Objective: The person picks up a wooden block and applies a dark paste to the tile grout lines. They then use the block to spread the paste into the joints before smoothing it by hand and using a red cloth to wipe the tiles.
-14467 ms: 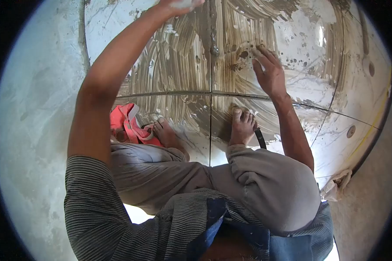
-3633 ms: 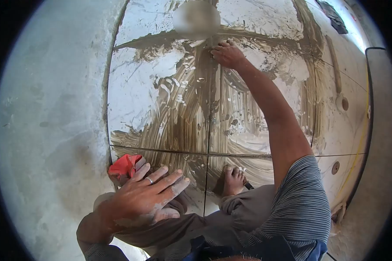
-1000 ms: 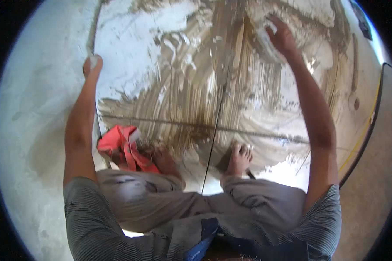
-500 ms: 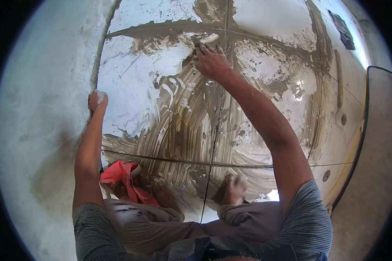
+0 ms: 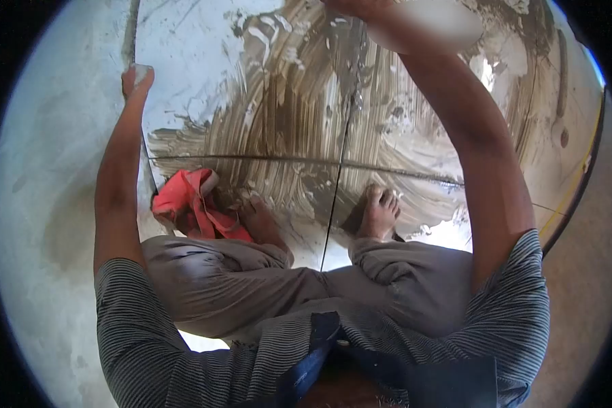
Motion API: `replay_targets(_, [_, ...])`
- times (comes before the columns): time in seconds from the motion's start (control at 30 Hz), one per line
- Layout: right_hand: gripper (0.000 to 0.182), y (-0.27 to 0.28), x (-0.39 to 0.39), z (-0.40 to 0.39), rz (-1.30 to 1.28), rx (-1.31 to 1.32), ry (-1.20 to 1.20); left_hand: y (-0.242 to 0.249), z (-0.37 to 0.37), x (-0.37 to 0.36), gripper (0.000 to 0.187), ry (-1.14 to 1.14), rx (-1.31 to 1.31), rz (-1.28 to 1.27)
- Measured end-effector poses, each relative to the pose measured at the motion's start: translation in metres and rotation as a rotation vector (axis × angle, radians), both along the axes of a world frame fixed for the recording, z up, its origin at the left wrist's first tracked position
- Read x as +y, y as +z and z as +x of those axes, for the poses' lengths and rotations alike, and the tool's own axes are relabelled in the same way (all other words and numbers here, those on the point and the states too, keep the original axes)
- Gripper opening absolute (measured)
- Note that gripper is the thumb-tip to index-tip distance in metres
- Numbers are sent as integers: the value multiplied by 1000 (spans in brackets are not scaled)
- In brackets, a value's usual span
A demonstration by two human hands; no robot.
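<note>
Muddy grey-brown paste is streaked over the white tiled floor [image 5: 279,102] ahead of me. My left hand [image 5: 137,80] is closed and rests at the seam along the tiles' left edge, with whitish residue on it; what its curled fingers hold, if anything, is hidden. My right hand [image 5: 357,5] is at the top edge of the view, mostly cut off and blurred, so its fingers do not show. A blurred pale patch covers part of the view beside the right forearm. Dark joints [image 5: 343,129] run between the tiles.
A crumpled red cloth [image 5: 183,200] lies by my bare left foot [image 5: 262,221]. My right foot [image 5: 381,211] is on the smeared tiles. Plain grey concrete [image 5: 54,149] lies left of the seam. A long-handled tool-like shape [image 5: 561,88] and a dark curved edge [image 5: 585,183] are at right.
My view has tilted down and back, so the floor sits higher in it. My right hand, fully visible on the paste before, is now cut off at the top. My left hand stays at the seam.
</note>
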State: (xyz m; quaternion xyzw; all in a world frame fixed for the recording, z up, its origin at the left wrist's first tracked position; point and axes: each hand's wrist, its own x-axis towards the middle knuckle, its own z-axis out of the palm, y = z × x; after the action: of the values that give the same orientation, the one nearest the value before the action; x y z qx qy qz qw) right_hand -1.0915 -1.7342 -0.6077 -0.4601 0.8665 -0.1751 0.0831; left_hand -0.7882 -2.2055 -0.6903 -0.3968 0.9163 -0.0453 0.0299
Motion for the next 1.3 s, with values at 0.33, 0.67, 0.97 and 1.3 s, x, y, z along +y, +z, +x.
replay_targets(0.33, [44, 16, 75, 32, 67, -25, 48, 29, 5, 29, 66, 106, 162, 345])
replay_targets(0.67, [43, 3, 75, 45, 201, 151, 306, 14, 5, 19, 48, 132, 263, 172])
replay_targets(0.97, [63, 20, 52, 141, 254, 9, 478, -8, 8, -6, 47, 172, 119, 242])
replay_targets(1.3, [76, 45, -65, 151, -191, 80, 455, 38, -6, 47, 41, 198, -72, 112])
